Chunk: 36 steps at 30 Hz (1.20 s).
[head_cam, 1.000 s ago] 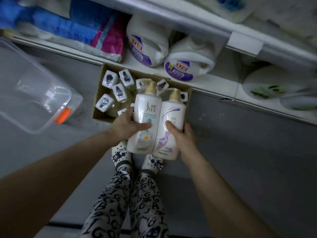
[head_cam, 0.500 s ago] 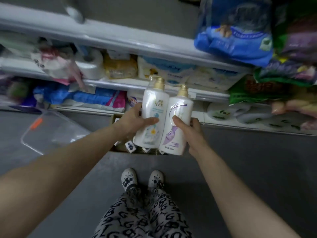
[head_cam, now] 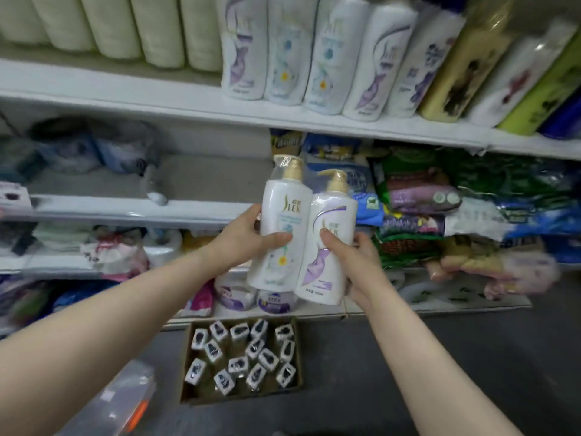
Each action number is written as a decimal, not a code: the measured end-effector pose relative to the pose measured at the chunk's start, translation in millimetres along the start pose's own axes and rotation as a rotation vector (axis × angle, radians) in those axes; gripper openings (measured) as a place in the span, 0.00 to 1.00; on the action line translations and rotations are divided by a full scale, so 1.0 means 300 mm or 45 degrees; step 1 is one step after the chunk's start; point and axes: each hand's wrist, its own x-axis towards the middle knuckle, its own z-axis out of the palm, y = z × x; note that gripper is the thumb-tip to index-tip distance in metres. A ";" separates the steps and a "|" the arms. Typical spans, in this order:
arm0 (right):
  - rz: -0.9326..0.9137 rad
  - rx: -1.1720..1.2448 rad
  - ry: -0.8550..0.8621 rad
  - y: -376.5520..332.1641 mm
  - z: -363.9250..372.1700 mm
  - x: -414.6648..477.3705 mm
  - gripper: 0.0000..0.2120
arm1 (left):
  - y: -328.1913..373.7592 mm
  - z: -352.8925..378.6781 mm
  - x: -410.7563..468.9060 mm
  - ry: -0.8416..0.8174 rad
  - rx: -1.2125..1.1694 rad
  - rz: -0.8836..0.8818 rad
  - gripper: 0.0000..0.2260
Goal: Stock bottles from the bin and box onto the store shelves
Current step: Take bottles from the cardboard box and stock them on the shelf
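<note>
My left hand (head_cam: 243,243) grips a white pump bottle with a daisy label (head_cam: 281,221), upright at chest height. Beside it, touching, my right hand (head_cam: 355,259) grips a white pump bottle with a purple swirl (head_cam: 331,240). Both have gold pumps under clear wrap. Above them, the upper shelf (head_cam: 195,102) carries a row of matching white bottles (head_cam: 327,55). On the floor below stands the cardboard box (head_cam: 185,366) holding several small white-capped bottles (head_cam: 242,354). A corner of the clear plastic bin (head_cam: 119,407) with an orange latch shows at bottom left.
Cream cylinders fill the upper shelf's left end. Gold, white and green bottles (head_cam: 490,67) stand at its right. The middle shelf (head_cam: 135,209) holds bags at the left, and packaged goods (head_cam: 440,209) are stacked at the right. Grey floor lies right of the box.
Both hands have lifted the two bottles from over the box up to shelf height. My view has tilted up, so the top shelf's bottle row now shows.
</note>
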 end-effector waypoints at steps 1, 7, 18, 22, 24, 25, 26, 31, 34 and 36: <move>-0.037 0.005 0.003 -0.042 -0.003 -0.010 0.24 | 0.037 -0.010 0.003 0.006 0.011 0.040 0.28; -0.236 0.052 0.035 -0.233 -0.009 -0.061 0.20 | 0.228 -0.051 0.012 0.070 0.156 0.267 0.28; -0.503 0.084 0.001 -0.458 -0.045 0.038 0.22 | 0.458 -0.043 0.102 0.170 0.159 0.456 0.30; -0.605 0.050 -0.045 -0.553 -0.068 0.137 0.20 | 0.537 -0.029 0.178 0.264 0.198 0.533 0.30; -0.669 0.072 -0.079 -0.597 -0.074 0.185 0.20 | 0.573 -0.024 0.222 0.318 0.217 0.556 0.29; -0.695 0.082 -0.100 -0.617 -0.076 0.210 0.21 | 0.592 -0.021 0.242 0.338 0.222 0.572 0.28; -0.716 0.084 -0.122 -0.634 -0.079 0.238 0.21 | 0.608 -0.017 0.261 0.358 0.225 0.584 0.28; -0.823 0.033 -0.169 -0.688 -0.088 0.356 0.25 | 0.653 0.001 0.345 0.426 0.200 0.653 0.31; -0.873 0.001 -0.197 -0.700 -0.090 0.413 0.29 | 0.656 0.021 0.384 0.478 0.156 0.664 0.31; -0.877 -0.010 -0.222 -0.698 -0.094 0.440 0.32 | 0.648 0.030 0.403 0.487 0.143 0.671 0.31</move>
